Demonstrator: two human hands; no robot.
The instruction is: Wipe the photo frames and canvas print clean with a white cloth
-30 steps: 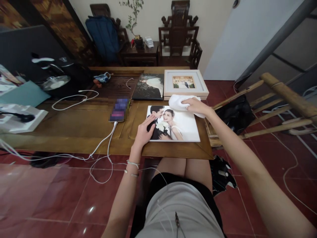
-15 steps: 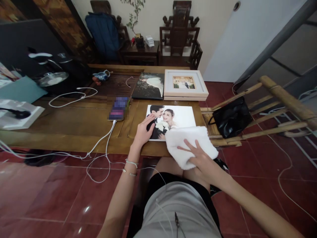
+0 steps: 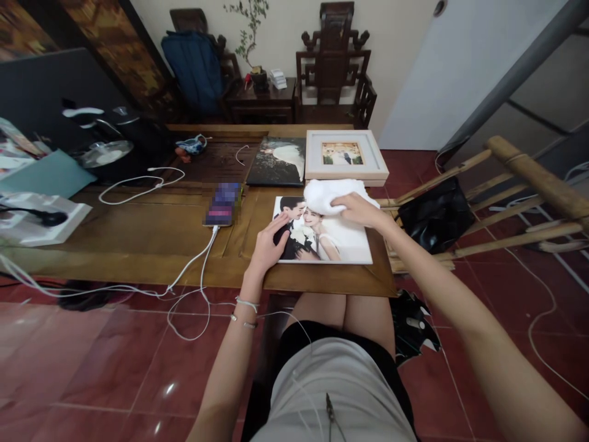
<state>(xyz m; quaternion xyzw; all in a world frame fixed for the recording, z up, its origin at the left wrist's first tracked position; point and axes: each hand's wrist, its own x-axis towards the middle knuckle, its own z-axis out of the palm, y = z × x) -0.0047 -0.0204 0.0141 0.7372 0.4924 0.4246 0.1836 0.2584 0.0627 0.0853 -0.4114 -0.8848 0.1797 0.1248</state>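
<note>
The right hand [image 3: 361,210] grips a white cloth [image 3: 327,193], pressing it on the far edge of the photo [image 3: 343,240]. Left of the cloth, the left hand [image 3: 267,243] lies flat, fingers spread, on the photo's near-left corner.

White cloth [image 3: 324,193] bunched on far edge of wedding photo print [image 3: 343,236], flat on table.
</note>
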